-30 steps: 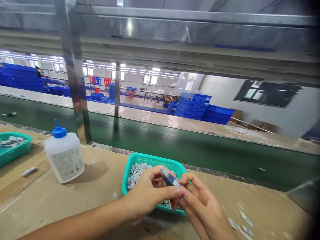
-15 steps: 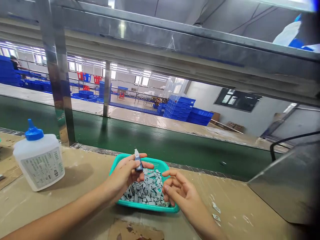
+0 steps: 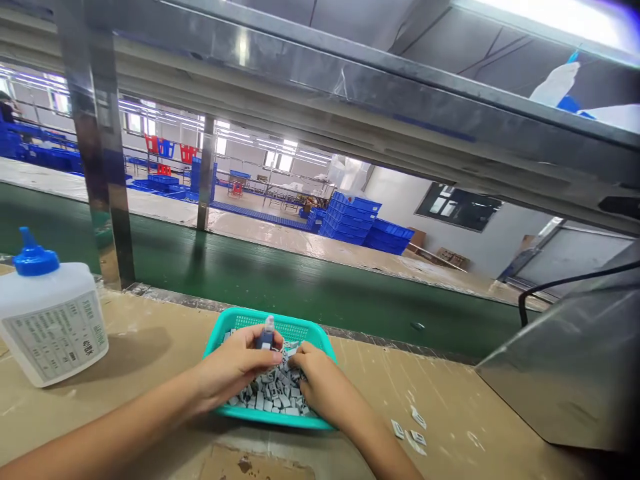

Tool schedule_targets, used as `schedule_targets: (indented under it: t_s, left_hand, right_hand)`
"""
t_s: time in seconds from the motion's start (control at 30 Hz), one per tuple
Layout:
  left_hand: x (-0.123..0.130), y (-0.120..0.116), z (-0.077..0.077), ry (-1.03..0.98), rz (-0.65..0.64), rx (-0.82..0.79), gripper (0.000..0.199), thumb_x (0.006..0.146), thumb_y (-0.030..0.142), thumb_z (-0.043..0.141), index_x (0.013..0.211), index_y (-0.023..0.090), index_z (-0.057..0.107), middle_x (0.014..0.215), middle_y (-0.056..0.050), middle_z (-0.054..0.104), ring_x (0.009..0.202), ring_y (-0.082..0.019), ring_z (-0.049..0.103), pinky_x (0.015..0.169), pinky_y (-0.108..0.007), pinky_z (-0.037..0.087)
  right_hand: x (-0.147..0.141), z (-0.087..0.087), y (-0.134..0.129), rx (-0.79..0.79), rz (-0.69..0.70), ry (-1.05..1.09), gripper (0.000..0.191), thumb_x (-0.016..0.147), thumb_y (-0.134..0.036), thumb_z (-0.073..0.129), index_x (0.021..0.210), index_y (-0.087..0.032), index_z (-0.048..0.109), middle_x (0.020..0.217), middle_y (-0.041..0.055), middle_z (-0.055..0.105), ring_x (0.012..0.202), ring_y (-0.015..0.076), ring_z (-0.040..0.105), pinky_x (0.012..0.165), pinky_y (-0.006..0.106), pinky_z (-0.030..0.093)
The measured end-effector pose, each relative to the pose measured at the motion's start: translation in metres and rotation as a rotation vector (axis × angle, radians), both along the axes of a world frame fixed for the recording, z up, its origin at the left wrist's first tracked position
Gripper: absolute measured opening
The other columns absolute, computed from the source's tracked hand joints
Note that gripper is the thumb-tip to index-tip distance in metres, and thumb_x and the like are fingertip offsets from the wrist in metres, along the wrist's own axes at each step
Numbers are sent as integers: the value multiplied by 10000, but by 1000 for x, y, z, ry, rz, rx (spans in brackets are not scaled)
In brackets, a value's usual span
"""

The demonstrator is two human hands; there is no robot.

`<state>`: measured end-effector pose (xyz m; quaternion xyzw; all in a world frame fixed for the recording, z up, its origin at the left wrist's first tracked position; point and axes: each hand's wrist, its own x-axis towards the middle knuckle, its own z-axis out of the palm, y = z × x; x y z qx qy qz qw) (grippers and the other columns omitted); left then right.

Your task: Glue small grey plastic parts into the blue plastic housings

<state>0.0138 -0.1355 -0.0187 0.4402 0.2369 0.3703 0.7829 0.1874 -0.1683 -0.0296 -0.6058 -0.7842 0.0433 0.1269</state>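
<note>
- Left grip (image 3: 235, 360): the thumb and fingers were closed about a blue-and-grey part (image 3: 265, 339), which they pinched above the near-left contents of the basket.
- Held item: the blue-and-grey part stood roughly upright in the left grip, its pale tip projecting above the fingers and its dark body partly covered by them.
- Right grip (image 3: 320, 381): it reached down over the right side of the basket, just beside the left grip and apart from it. The fingers were bent downward among the contents; whether they pinched a piece or merely touched one could not be told, since the hand hid the fingertips.
- Teal basket (image 3: 273, 419): it lay directly beneath both grips, its perforated far wall beyond them and its near rim on the wearer's side.
- Grey pieces (image 3: 280, 397): a loose heap of them filled the basket floor, below the left grip and around the fingers of the right grip.
- Stray pieces (image 3: 418, 418): a few similar pale items lay on the tabletop (image 3: 450, 400), to the right of the right grip and well apart from it.
- White bottle (image 3: 55, 333): it stood well to the left of the left grip, with a blue nozzle cap (image 3: 36, 260) on top and a printed label facing the wearer.
- Stained cardboard (image 3: 255, 463): it lay on the near side of the basket, below the grips.
- Green belt (image 3: 300, 287): it ran crosswise beyond both grips, past the far edge of the tabletop.
- Blue crates (image 3: 350, 217): these stood stacked in the background, far beyond the right grip.
</note>
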Motion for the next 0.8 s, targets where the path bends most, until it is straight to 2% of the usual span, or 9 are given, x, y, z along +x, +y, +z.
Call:
schedule_targets:
  t_s: [0.07, 0.13, 0.27, 0.43, 0.63, 0.73, 0.8]
  left_hand:
    - [-1, 0, 0, 75, 46, 132, 189, 584, 191, 718, 717, 136, 596, 691, 16, 547, 653, -66, 476, 611, -166, 364]
    - [-2, 1, 0, 124, 7, 238, 192, 593, 215, 705, 742, 141, 610, 745, -4, 589, 675, -91, 512, 620, -191, 393]
    - [-4, 5, 0, 182, -140, 303, 242, 603, 264, 686, 796, 138, 613, 751, -21, 617, 550, -103, 539, 519, -221, 422]
    - [-6, 5, -2, 223, -106, 363, 223, 624, 263, 678, 784, 123, 612, 707, -26, 633, 640, -133, 595, 590, -217, 468]
    - [-8, 12, 1, 248, 37, 439, 211, 684, 299, 633, 782, 116, 593, 680, -44, 638, 682, -156, 619, 637, -245, 504]
    - [-14, 36, 4, 335, 189, 542, 275, 703, 333, 613, 851, 103, 582, 727, -61, 635, 690, -165, 622, 637, -254, 510]
    - [-20, 62, 4, 507, 298, 623, 324, 728, 322, 575, 973, 109, 564, 857, -71, 630, 716, -162, 623, 658, -260, 511]
  right_hand:
    - [-3, -3, 3, 0, -11, 5, 263, 613, 72, 480, 677, -150, 605, 779, 54, 557, 753, 181, 543, 641, 246, 397]
    - [-4, -4, 4, 6, -12, 21, 242, 626, 59, 475, 641, -152, 594, 756, 51, 551, 743, 180, 537, 625, 242, 383]
    - [-3, -4, 3, 14, -14, 67, 262, 649, 60, 441, 662, -160, 584, 746, 43, 543, 750, 173, 521, 640, 240, 373]
    - [-4, -6, 2, 37, -69, 105, 309, 636, 105, 353, 706, -144, 524, 755, 46, 531, 729, 170, 493, 634, 247, 366]
    - [-4, -3, 0, 56, -61, 136, 303, 607, 113, 317, 664, -153, 451, 694, 27, 514, 668, 159, 461, 593, 244, 344]
    - [-4, -1, 1, 54, -22, 170, 287, 624, 109, 314, 629, -155, 426, 668, 16, 499, 656, 149, 457, 597, 240, 349]
    - [-4, 1, 1, 55, -1, 188, 276, 638, 99, 321, 622, -157, 421, 647, 5, 482, 633, 142, 448, 582, 235, 350]
